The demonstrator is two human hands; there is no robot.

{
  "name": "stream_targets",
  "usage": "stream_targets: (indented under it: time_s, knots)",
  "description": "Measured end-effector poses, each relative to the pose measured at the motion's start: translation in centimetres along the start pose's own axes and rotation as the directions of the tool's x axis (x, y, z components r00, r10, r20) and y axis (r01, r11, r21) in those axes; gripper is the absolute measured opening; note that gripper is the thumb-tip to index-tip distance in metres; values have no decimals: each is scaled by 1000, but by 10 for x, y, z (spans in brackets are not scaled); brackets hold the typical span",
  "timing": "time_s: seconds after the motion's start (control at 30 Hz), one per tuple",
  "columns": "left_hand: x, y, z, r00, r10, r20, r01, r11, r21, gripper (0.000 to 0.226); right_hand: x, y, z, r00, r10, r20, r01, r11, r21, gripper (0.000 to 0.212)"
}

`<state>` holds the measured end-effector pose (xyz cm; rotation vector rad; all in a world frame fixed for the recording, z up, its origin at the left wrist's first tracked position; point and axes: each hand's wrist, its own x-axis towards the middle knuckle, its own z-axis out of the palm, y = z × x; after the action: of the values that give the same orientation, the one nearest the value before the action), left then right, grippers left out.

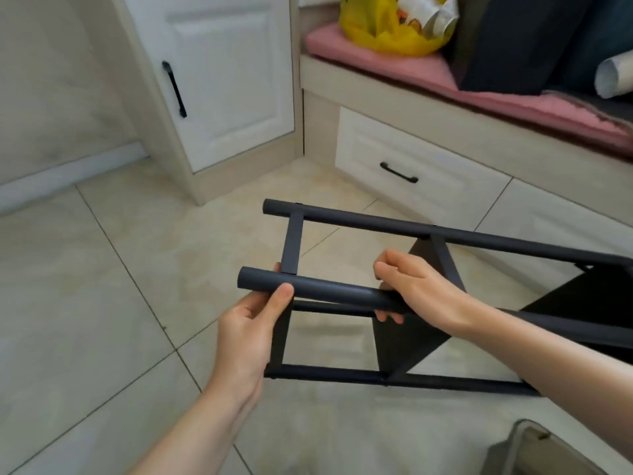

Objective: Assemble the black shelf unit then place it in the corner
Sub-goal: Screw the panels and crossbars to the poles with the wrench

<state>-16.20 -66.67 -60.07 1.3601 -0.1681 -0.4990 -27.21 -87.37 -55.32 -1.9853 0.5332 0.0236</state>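
Observation:
The black shelf unit (394,228) lies on its side above the tiled floor, its round legs running from centre to the right edge, flat crossbars joining them and dark shelf panels (407,341) further right. My left hand (250,330) grips the near upper leg (325,291) close to its free end, thumb on top. My right hand (414,286) wraps the same leg a little further right, fingers curled under it. The right part of the unit runs out of view.
A white cabinet door (226,73) with a black handle stands at the back left. A low bench with white drawers (411,180) and a pink cushion (445,87) holds a yellow bag (383,25). The floor corner (301,162) lies between them. A grey object (534,450) sits bottom right.

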Motion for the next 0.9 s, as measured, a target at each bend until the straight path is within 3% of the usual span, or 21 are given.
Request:
stream_targets:
  time_s: [0.2,0.43,0.67,0.77,0.9]
  knots:
    - [-18,-34,-15,991,-135,1,135,988,-74,50,-10,17,13,993,80,88,-80,997,-2,25]
    - [-39,-55,-33,979,-201,-9,199,972,-127,46,-26,27,27,980,129,152,-129,992,-7,28]
    - [-35,-49,-39,979,-202,23,204,973,-113,52,-15,26,34,988,136,78,-133,990,-36,26]
    - [-34,-48,-43,981,-190,30,192,979,-75,52,10,15,32,997,77,8,-77,990,121,23]
    - [-33,-47,-50,985,-168,48,170,985,-25,55,47,-2,38,984,-142,-108,136,989,-63,17]
